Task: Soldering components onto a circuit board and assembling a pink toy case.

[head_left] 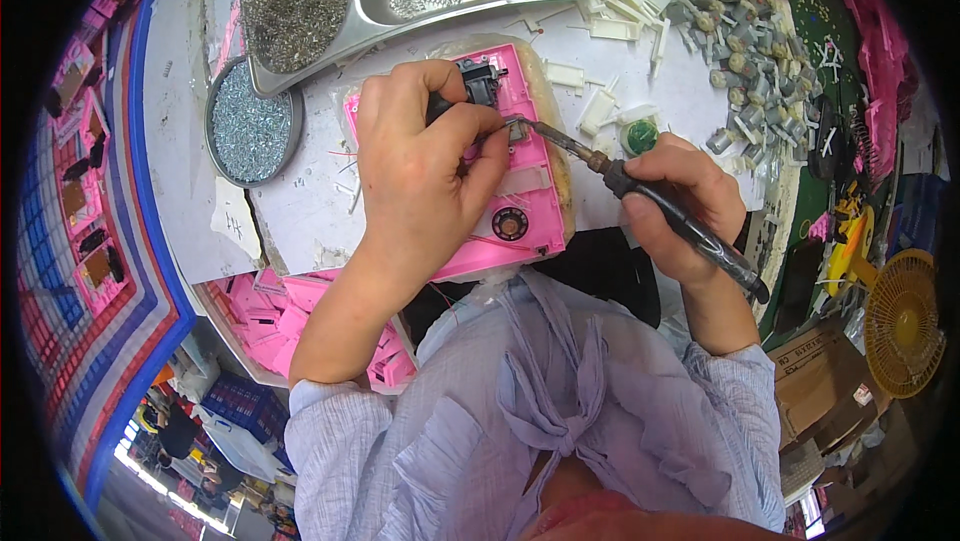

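Observation:
My right hand (690, 196) is closed round the dark handle of a soldering iron (690, 236). The iron's tip meets a small grey part in an open pink plastic shell (535, 211), right beside my left fingertips. My left hand (415, 161) is over the shell, thumb and fingers pinched; what lies between them is too small and covered to name. Just beyond those fingers sits a black mechanism (480, 83). Lower in the shell is a round black speaker (510, 224). Thin wires run near it. My left hand hides the shell's left side.
A metal tray (375, 26) of springs stands at the back, left of a heap of small motors (745, 71) and white plastic parts (600, 26). A round dish of screws (250, 121) is at left. Near the iron lies a green round piece (640, 136). Pink shells (275, 321) fill a box below.

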Available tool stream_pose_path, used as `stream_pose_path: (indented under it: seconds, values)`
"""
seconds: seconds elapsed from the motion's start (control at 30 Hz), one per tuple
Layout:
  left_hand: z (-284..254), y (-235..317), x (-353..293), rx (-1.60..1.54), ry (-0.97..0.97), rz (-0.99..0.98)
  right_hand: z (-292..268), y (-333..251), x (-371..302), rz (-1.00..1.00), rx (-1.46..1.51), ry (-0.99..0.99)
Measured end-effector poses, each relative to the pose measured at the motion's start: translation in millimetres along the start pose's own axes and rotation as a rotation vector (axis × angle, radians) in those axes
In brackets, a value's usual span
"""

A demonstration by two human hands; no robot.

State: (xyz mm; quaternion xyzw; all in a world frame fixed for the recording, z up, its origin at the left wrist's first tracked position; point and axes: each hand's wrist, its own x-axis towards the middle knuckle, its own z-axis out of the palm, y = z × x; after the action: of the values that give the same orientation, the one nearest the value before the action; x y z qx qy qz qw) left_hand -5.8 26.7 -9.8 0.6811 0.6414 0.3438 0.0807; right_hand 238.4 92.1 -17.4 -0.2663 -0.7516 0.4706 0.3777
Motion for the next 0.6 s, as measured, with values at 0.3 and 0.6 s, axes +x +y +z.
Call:
stream_pose_path:
  seconds: [0.3, 0.6]
  values:
    - [-3.2, 1.6, -0.1, 0.014, -0.035, -0.030, 4.1, 1.6, 0.9, -0.026, -0.010, 0.001]
    - [-4.5, 1.8, -0.2, 0.020, -0.044, -0.027, -3.5, 1.0, 0.7, -0.080, -0.059, -0.008]
